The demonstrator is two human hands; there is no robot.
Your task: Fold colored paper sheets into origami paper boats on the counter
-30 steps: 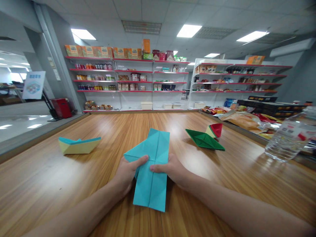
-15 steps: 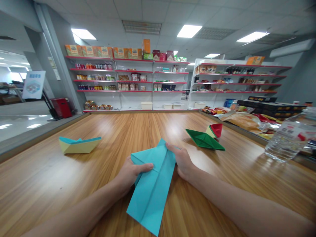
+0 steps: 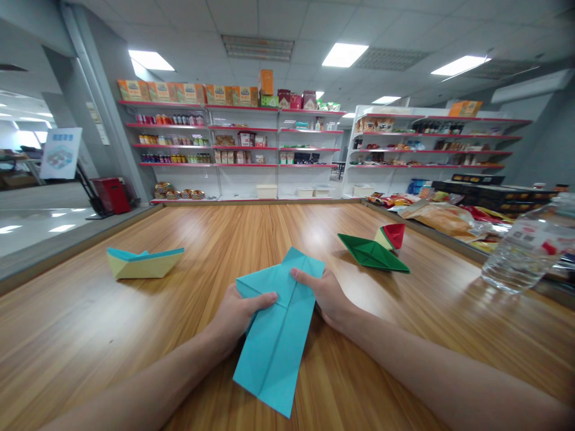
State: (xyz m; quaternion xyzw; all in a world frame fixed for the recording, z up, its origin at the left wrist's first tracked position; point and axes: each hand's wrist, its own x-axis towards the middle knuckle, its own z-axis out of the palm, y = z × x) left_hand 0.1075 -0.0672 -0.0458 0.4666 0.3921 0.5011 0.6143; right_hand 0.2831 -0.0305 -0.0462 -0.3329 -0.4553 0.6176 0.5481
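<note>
Between my hands is a folded sheet of blue paper point(image 3: 276, 347), creased down its length and held tilted above the table. My left hand point(image 3: 240, 314) grips its left side, thumb on top and the other fingers hidden beneath. On the upper right part, my right hand point(image 3: 327, 293) pinches the paper with the thumb pressed near the centre crease. A yellow and blue paper boat point(image 3: 146, 266) sits at the left. Over to the right lies a green paper boat point(image 3: 372, 254), and a red and cream folded paper piece point(image 3: 390, 237) stands right behind it.
A clear plastic bottle point(image 3: 516, 251) stands at the right edge of the wooden table point(image 3: 193, 353). Snack packets point(image 3: 442, 218) and black boxes point(image 3: 503, 196) lie beyond that edge. Stocked shelves point(image 3: 242, 129) line the back.
My right thumb has slid left and down onto the paper's face from its upper right edge. The top right corner now spreads out flat. My left hand keeps its hold.
</note>
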